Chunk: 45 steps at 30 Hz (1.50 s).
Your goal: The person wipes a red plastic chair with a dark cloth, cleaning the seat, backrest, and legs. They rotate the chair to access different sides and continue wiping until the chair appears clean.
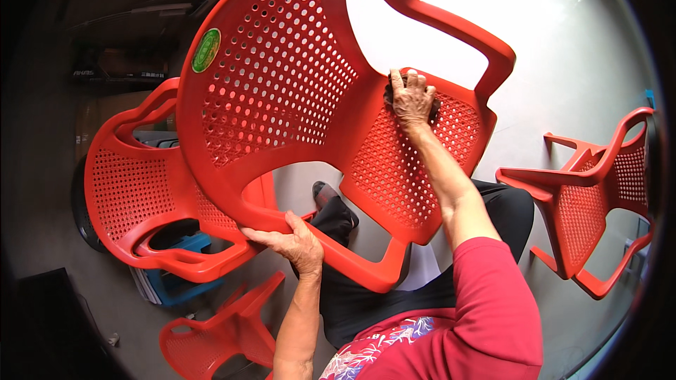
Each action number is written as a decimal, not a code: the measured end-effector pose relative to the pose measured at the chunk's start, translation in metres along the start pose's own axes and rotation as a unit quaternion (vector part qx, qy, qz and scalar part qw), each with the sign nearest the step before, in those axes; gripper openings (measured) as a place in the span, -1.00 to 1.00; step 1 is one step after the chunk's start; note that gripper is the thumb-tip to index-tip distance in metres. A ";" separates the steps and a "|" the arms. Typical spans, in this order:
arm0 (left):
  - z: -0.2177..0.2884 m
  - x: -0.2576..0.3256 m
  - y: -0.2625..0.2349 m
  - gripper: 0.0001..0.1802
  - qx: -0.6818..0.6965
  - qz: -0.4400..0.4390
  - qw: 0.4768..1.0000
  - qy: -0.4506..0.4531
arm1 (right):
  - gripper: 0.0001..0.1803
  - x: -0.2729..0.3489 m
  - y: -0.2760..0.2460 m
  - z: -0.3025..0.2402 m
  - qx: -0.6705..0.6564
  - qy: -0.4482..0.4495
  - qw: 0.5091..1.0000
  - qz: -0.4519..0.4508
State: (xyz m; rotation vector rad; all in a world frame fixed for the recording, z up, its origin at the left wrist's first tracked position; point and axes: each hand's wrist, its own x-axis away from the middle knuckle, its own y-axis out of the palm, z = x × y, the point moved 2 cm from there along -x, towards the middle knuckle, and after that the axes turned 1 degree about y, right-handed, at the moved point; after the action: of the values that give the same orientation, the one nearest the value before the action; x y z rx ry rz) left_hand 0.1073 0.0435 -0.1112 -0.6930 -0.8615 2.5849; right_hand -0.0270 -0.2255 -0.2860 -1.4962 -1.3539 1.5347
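Note:
A red plastic armchair (366, 127) with a perforated back and seat is tilted across my lap. A round green sticker (206, 51) marks the top of its backrest. My left hand (294, 243) grips the chair's near armrest close to where it meets the back, thumb on top. My right hand (412, 98) presses a dark cloth (434, 109) onto the seat, near the far armrest. Most of the cloth is hidden beneath my palm and fingers.
More red chairs surround me: stacked ones (134, 183) at left, another (225, 338) at lower left, and one (584, 204) at right. A blue plastic item (179, 288) sits under the left stack. Dark boxes (120, 63) lie at the far left.

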 end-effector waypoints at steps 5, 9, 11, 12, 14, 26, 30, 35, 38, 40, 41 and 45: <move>0.001 -0.001 0.001 -0.10 -0.001 0.002 1.000 0.010 | -0.53 0.065 -0.008 -0.076 -0.019 -0.134 0.990 0.026; 0.005 -0.002 0.000 -0.09 0.022 -0.001 1.000 -0.018 | -0.53 0.133 -0.057 -0.079 -0.107 -0.203 0.970 -0.078; 0.000 -0.003 0.001 -0.09 0.016 0.004 1.000 -0.025 | -0.54 0.168 -0.082 -0.064 -0.138 -0.218 0.958 -0.127; -0.003 -0.003 0.001 -0.09 0.014 0.004 0.999 -0.029 | -0.53 0.180 -0.093 -0.054 -0.161 -0.218 0.949 -0.158; -0.010 -0.004 0.003 -0.10 -0.015 0.008 1.000 0.005 | -0.51 0.199 -0.107 -0.026 -0.191 -0.235 0.938 -0.167; -0.005 -0.005 0.002 -0.13 0.033 0.012 0.999 0.030 | -0.55 0.082 -0.068 0.146 0.002 0.079 0.997 0.027; -0.011 -0.007 0.004 -0.13 0.016 0.024 0.999 0.044 | -0.47 0.095 -0.054 0.142 -0.086 0.451 0.888 -0.004; 0.002 -0.005 0.000 -0.13 0.040 0.021 0.998 0.032 | -0.40 0.159 -0.045 0.121 -0.224 0.554 0.798 -0.074; -0.005 -0.005 0.006 -0.13 0.035 0.023 0.998 0.040 | -0.20 0.213 -0.042 0.106 -0.333 0.578 0.739 -0.096; -0.010 -0.008 0.003 -0.13 0.019 0.035 0.998 0.049 | 0.00 0.239 -0.062 0.082 -0.358 0.570 0.722 -0.158; -0.007 -0.007 0.002 -0.12 0.026 0.030 0.998 0.046 | 0.08 0.245 -0.082 0.072 -0.369 0.580 0.696 -0.204; -0.005 -0.008 0.007 -0.10 0.047 0.026 0.997 0.058 | 0.05 0.271 -0.086 0.064 -0.317 0.553 0.694 -0.334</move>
State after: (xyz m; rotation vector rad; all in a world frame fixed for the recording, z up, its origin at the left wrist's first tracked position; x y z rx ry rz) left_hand 0.1159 0.0370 -0.1161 -0.8391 -0.6905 2.5815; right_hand -0.1582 0.0334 -0.3104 -1.5328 -1.3524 -0.4167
